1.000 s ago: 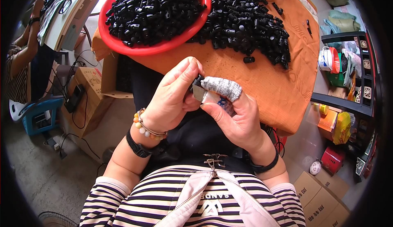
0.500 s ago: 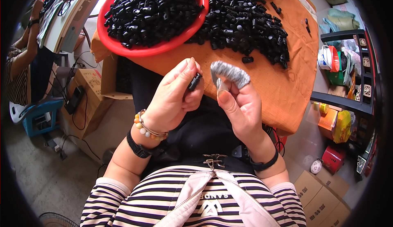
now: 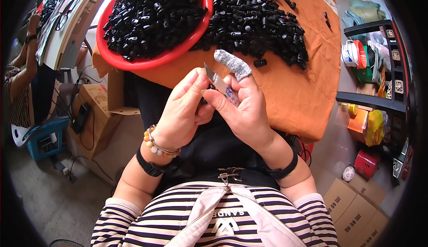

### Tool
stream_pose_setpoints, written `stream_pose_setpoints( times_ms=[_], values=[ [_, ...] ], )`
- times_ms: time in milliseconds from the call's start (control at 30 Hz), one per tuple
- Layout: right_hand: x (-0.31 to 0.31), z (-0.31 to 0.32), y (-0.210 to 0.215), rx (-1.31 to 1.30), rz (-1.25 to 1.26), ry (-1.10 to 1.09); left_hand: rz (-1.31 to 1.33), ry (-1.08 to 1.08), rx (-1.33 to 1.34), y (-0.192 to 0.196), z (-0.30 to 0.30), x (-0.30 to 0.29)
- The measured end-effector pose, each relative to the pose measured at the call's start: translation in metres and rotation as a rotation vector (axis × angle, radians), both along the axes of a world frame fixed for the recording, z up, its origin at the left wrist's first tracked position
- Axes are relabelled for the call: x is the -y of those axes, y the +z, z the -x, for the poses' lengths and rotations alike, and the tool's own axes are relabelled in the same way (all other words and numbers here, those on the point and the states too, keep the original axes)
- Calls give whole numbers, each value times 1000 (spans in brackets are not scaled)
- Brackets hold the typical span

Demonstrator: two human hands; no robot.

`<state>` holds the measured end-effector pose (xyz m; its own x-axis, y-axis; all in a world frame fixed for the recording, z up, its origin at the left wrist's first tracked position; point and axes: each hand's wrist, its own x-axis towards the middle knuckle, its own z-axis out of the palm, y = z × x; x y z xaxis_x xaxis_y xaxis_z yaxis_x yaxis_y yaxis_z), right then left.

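Note:
My left hand [image 3: 183, 99] is pinched shut on a small black plastic part, now mostly hidden behind the fingers and the other thumb. My right hand [image 3: 247, 113] grips a small knife [image 3: 226, 88] with a pale wrapped handle. Its short pointed blade meets the left fingertips at the part. A grey knitted finger sleeve [image 3: 232, 64] covers the right index finger, which sticks out past the handle. Beyond my hands, a red basin [image 3: 101, 46] is heaped with similar black parts [image 3: 154, 17]. A loose pile of them [image 3: 263, 28] spreads over the orange tablecloth [image 3: 290, 100].
One part [image 3: 260, 63] lies apart near the pile's front edge. An open cardboard box [image 3: 117, 91] stands below the table's left side. At far left a person [image 3: 22, 82] works at another table. A dark shelf [image 3: 372, 100] and cartons [image 3: 354, 211] are on the right.
My right hand has come left to meet my left hand, bringing the knife to the black part. The view has shifted slightly, so the basin and pile appear further left.

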<state>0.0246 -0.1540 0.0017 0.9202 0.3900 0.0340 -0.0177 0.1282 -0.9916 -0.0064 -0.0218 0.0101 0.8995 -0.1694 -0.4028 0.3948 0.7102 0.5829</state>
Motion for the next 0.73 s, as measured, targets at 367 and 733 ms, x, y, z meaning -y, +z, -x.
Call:
stream_pose_setpoints(
  times_ms=[367, 733],
  values=[
    [36, -21, -10, 92, 193, -262, -97, 160, 69, 2, -9, -22],
    [67, -44, -34, 352, 532, -473, -213, 178, 546, 21, -56, -97]
  ],
)
